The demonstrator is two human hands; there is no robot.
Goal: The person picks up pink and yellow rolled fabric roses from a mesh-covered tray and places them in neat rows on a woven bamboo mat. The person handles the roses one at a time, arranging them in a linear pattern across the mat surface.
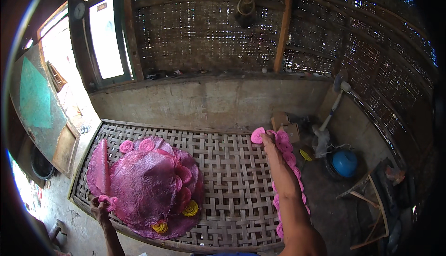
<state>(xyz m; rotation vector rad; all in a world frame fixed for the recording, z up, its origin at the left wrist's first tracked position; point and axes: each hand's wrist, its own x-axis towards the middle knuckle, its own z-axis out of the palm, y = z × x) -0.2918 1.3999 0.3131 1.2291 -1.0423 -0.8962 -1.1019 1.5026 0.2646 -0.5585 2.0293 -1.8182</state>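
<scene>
My right hand (pixel 268 139) reaches to the far right part of a woven bamboo bed (pixel 230 172), its fingers on a pink coiled round (pixel 258 135) that looks like a raw noodle cracker. Along the right edge runs a column of similar pink coils (pixel 289 158), partly hidden by my forearm. At the front left, my left hand (pixel 100 209) grips a few pink coils (pixel 108 202). Beside it lies a heap covered by a shiny pinkish plastic sheet (pixel 143 182). Pink coils (pixel 184 174) and two yellow coils (pixel 190 208) show around the sheet's edge.
Behind the bed stands a low plastered wall (pixel 209 99) under woven bamboo panels. Cardboard boxes (pixel 291 132), a blue rounded object (pixel 344 163) and a wooden frame (pixel 369 207) are on the right. A door (pixel 41 106) stands ajar at left.
</scene>
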